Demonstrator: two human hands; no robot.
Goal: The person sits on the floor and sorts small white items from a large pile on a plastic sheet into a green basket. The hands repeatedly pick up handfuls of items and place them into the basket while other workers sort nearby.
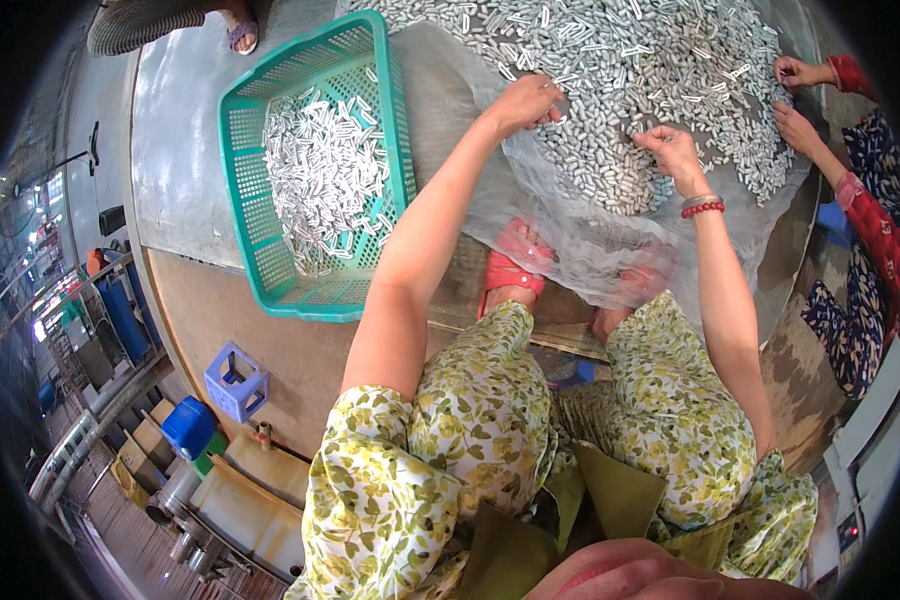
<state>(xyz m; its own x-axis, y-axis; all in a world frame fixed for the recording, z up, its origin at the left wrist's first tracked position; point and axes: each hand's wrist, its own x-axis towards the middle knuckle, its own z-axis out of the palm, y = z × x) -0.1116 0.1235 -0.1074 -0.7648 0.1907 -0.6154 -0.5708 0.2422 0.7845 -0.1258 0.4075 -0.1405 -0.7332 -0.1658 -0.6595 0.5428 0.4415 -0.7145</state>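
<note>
A wide heap of small silver metal pieces [610,150] lies on a translucent plastic sheet [570,255] in front of me. Mixed among short, rounded bits are longer, slotted, link-like ones. My left hand [528,104] is at the heap's left edge, fingers curled down and closed. To its right, my right hand [674,158], with a red bead bracelet [703,208] at the wrist, is over the near part of the heap. Its thumb and fingertips are pinched together; whatever either hand holds is too small to make out. A green plastic basket [403,130] left of my arm contains many slotted pieces.
At the right edge a co-worker's hands [796,128] touch the heap's far right side. My feet in red sandals [516,262] are close to the sheet's near edge. A purple plastic stool [237,382] and a blue container [188,428] are at lower left. Another person's foot [242,32] shows at top left.
</note>
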